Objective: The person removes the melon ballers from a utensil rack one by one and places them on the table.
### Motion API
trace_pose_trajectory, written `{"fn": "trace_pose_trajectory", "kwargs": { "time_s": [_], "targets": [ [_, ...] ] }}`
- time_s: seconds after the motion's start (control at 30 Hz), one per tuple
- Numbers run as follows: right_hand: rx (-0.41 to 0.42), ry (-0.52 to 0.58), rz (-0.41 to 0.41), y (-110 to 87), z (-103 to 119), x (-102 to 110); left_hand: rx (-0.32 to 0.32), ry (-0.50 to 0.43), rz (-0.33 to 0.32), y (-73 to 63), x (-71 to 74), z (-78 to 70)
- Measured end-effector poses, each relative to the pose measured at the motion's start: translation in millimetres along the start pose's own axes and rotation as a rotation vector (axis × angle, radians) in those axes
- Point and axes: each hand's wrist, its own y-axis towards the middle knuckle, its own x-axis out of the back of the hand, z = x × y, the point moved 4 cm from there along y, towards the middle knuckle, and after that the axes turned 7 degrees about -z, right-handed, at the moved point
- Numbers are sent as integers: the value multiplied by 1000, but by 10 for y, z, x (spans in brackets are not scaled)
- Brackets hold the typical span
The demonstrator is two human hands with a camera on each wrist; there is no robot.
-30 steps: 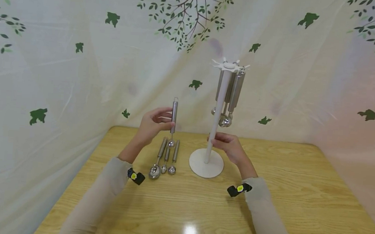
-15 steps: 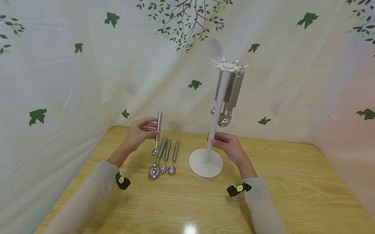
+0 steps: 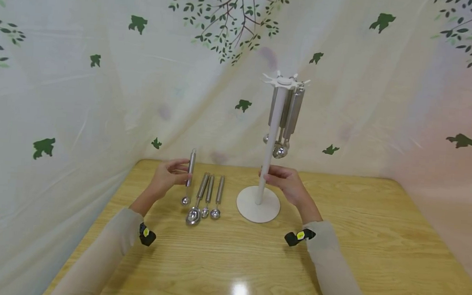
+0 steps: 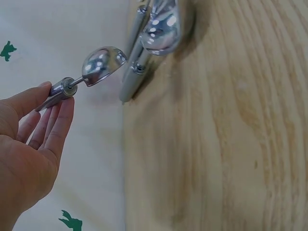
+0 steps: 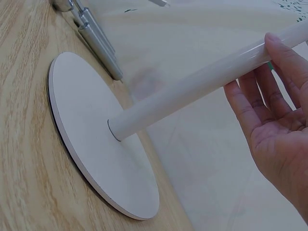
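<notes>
My left hand (image 3: 165, 177) pinches the metal handle of a small melon baller (image 3: 191, 169) between thumb and fingers, its round scoop end hanging down. In the left wrist view the bowl of that melon baller (image 4: 100, 66) points away from the palm. Just right of it, three metal scoops lie on the table: a larger scoop (image 3: 193, 216), a small one (image 3: 209, 191) and another small one (image 3: 218, 194). My right hand (image 3: 288, 184) grips the white post of a rack (image 3: 273, 136) low down; the right wrist view shows thumb and fingers around the post (image 5: 192, 89).
Several metal utensils (image 3: 293, 112) hang from the rack's hooked top (image 3: 285, 81), on its right and far side. A round white base (image 3: 258, 212) stands on the wooden table (image 3: 195, 263). Behind the table's back edge hangs a pale curtain (image 3: 206, 99) with leaf prints.
My left hand has moved left and down with the melon baller, from above the lying scoops to their left. The right hand keeps its hold on the post.
</notes>
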Motion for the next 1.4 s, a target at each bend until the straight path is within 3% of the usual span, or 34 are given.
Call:
{"fn": "trace_pose_trajectory", "kwargs": {
  "time_s": [0.27,1.4],
  "targets": [
    [24,12,12,0,2,-6,32,45,-15,30,-3,159],
    [-1,-23,2,-1,-6,0,123,148,-17,71,-49,406]
  ]
}}
